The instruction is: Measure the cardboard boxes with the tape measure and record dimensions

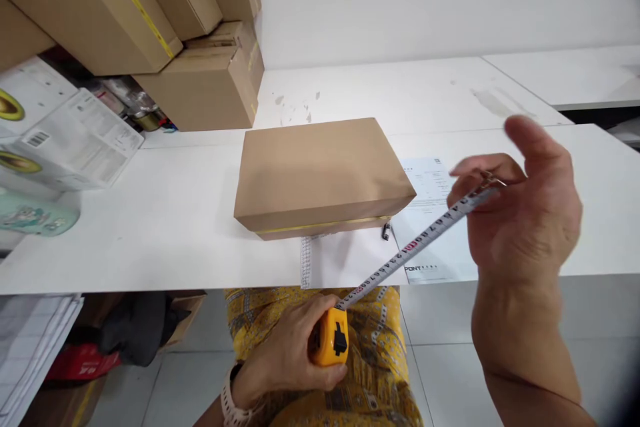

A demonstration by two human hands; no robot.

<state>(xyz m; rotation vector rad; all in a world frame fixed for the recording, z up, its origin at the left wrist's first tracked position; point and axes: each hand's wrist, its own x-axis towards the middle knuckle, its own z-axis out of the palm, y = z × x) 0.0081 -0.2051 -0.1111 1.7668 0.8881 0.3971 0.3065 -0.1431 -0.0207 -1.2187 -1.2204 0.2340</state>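
My left hand (pixel 295 350) is wrapped round the yellow case of a tape measure (pixel 331 337), low in front of the table's edge. The blade (pixel 400 255) is pulled out and slants up to the right. At its far end my right hand (pixel 525 207) has its fingers curled at the tip, with the thumb raised off it. Exactly how the fingers grip the tip is partly hidden. Beyond the blade a closed brown cardboard box (pixel 323 173) lies on the white table, touched by neither hand.
Under the box lies an open spiral notebook (pixel 345 263), with a small dark item (pixel 387 231) on it. A printed sheet (pixel 433 233) is to its right. Stacked cartons (pixel 200 90), a white avocado-print box (pixel 80 133) and a mint-green bottle (pixel 40 213) stand at left.
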